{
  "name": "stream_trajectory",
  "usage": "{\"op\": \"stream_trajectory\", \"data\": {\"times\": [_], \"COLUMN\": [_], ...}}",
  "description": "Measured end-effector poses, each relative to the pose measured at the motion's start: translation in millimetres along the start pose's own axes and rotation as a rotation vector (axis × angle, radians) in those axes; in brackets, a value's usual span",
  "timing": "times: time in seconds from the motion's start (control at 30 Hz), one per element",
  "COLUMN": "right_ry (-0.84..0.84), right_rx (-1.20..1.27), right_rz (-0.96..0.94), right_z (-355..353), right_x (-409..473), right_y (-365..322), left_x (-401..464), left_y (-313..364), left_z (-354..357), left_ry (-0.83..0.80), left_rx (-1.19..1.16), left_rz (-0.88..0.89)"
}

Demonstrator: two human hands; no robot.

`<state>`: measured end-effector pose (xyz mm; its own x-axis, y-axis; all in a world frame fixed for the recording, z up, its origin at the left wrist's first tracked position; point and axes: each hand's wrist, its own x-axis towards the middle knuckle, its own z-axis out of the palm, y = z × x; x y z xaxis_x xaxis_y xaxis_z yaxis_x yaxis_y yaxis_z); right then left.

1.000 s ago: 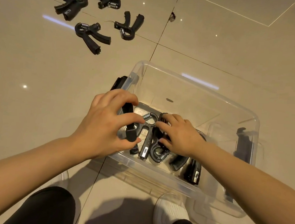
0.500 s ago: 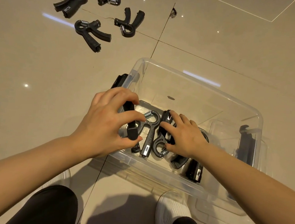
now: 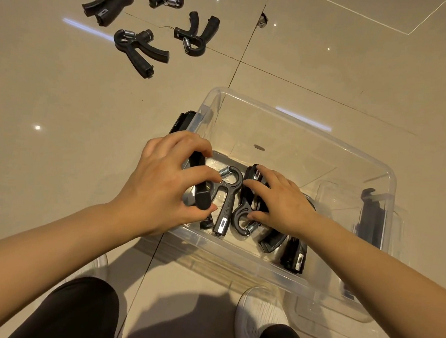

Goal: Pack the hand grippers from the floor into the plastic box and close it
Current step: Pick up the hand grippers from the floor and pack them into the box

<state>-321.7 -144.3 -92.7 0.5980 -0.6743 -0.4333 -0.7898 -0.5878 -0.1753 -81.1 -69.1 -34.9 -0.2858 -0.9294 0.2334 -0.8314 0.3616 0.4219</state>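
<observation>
On the glossy beige tiled floor (image 3: 59, 134) in front of you stands the clear plastic box (image 3: 295, 121), the biggest thing here, with smooth rounded corners and a black latch (image 3: 370, 215) on its right wall. Its lid I cannot find with certainty, so closing is not yet possible to judge.

Your left hand (image 3: 161, 188) curls around one black handle of a hand gripper (image 3: 226, 195) at the near left corner of the box, probably to turn it so it lies flat beside the others. Your right hand (image 3: 280, 202) rests with curved fingers on a second gripper (image 3: 242, 213) just beside, pinching it lightly, I think to keep it from sliding. More grippers (image 3: 290, 251) lie under your right wrist.

Far left on the floor, well apart from the box, four loose grippers (image 3: 140, 47) wait: matte black plastic, forked handles, a small bright steel spring on each.
</observation>
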Motion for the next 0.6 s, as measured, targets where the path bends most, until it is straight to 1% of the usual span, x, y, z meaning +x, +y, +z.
{"op": "stream_trajectory", "data": {"times": [0.03,0.1,0.17,0.23,0.3,0.4,0.53,0.6], "right_ry": [0.054,0.146,0.157,0.171,0.193,0.191,0.113,0.046], "right_rx": [0.077,0.318,0.573,0.715,0.763,0.771,0.855,0.846], "right_rz": [-0.027,-0.106,-0.186,-0.238,-0.252,-0.232,-0.125,-0.024], "right_z": [-4,-12,-17,-18,-20,-23,-22,-21], "right_x": [-3,-9,-12,-10,-4,1,-8,-17], "right_y": [-5,-21,-42,-57,-64,-68,-68,-70], "left_x": [0,0,-1,-1,-2,-3,-3,-4], "left_y": [0,1,3,5,5,5,6,7], "left_z": [0,0,0,-1,-1,-1,-1,-1], "left_ry": [0.002,0.018,0.048,0.074,0.087,0.113,0.154,0.182], "left_rx": [0.002,0.017,0.042,0.059,0.062,0.054,0.073,0.090], "left_rz": [0.000,0.004,0.012,0.017,0.015,0.005,-0.005,-0.006]}}
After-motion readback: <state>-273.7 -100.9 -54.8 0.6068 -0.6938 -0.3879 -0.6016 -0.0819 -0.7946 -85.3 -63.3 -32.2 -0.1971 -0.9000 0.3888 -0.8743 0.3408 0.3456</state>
